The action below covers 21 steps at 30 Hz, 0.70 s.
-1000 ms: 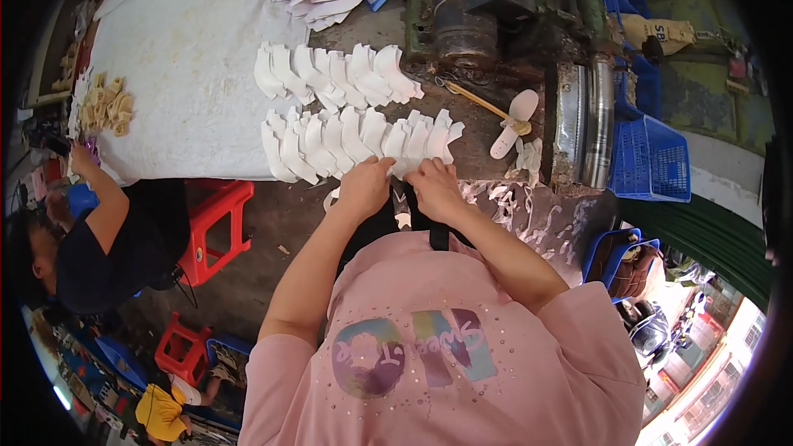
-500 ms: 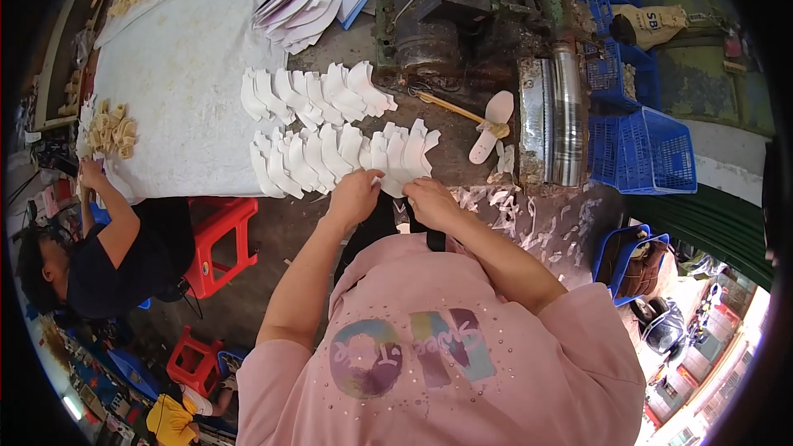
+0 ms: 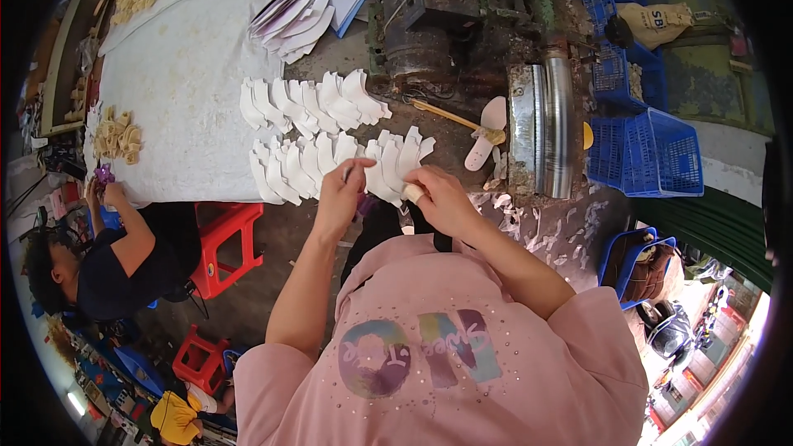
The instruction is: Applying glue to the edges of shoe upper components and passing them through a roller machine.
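Note:
White curved cut pieces, likely shoe parts, lie overlapped in two rows, a far row (image 3: 310,103) and a near row (image 3: 301,163), along the table's front. Before the near row, my left hand (image 3: 337,202) is closed with fingers curled; a small purple thing shows beneath it, too hidden to name. My right hand (image 3: 446,202) is closed at the right end of that row, its fingertips beside the white pieces. A pale beige patch (image 3: 414,192) shows at its fingers; whether it is a finger cover or a held thing cannot be made out.
A greasy machine with a shiny metal roller (image 3: 562,132) stands at right, near a pale insole-shaped piece (image 3: 486,134) and a wooden-handled brush (image 3: 446,113). Blue crates (image 3: 644,153) sit beyond. At left a co-worker (image 3: 107,256) works near a red stool (image 3: 227,248). White scraps litter the floor.
Both hands have come up off the near edge of the white pieces and curled more. The left has shifted slightly left; the purple thing now shows under it.

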Each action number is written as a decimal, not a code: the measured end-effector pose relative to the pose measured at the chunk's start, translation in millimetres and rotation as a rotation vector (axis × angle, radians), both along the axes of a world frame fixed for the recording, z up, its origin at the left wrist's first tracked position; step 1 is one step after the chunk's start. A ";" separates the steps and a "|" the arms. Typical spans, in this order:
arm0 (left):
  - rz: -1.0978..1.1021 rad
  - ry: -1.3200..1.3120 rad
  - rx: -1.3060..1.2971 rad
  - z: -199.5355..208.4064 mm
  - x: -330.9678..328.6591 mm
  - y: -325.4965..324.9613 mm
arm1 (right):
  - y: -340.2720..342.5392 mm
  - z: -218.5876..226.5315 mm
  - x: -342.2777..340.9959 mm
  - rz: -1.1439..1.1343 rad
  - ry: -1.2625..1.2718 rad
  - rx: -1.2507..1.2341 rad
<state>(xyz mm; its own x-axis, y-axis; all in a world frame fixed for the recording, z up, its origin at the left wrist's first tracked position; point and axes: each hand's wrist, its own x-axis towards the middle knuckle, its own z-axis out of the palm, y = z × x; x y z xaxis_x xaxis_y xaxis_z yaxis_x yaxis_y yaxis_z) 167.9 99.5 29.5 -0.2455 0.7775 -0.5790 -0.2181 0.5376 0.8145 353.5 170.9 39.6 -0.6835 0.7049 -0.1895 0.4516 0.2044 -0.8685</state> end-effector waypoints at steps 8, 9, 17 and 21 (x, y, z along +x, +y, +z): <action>0.127 0.041 0.619 80.9 45.6 50.8 | 23.5 72.4 -33.1 -0.131 0.260 0.432; 0.135 0.096 0.688 83.8 49.6 55.1 | 26.2 75.6 -30.7 -0.162 0.300 0.449; 0.167 0.270 0.393 97.4 69.5 79.6 | 88.1 125.6 65.6 -0.368 0.060 0.569; -0.218 0.481 0.566 90.4 97.4 95.8 | 149.2 131.6 155.1 -0.301 -0.291 0.447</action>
